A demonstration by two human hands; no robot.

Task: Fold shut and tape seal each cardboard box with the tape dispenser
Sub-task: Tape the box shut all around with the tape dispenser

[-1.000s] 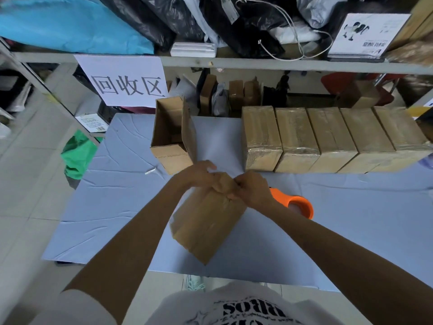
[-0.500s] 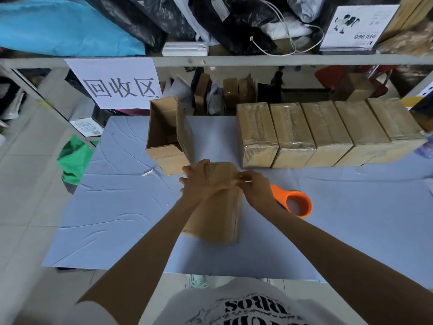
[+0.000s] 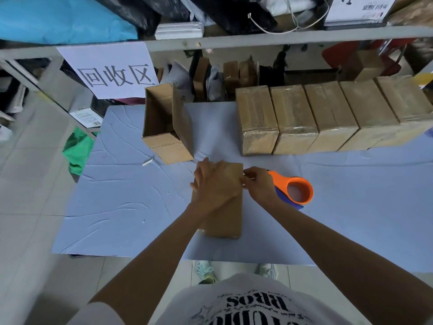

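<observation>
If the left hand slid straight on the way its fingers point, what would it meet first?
Probably the near corner of the open box, just past the left hand lying on the held box; it might instead slip by over bare cloth.

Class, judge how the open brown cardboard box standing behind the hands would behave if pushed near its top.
The open brown cardboard box appears empty, so probably light, sliding easily on the blue cloth. It stands tall and narrow, so a high push may tip it. Thin walls likely flex.
</observation>
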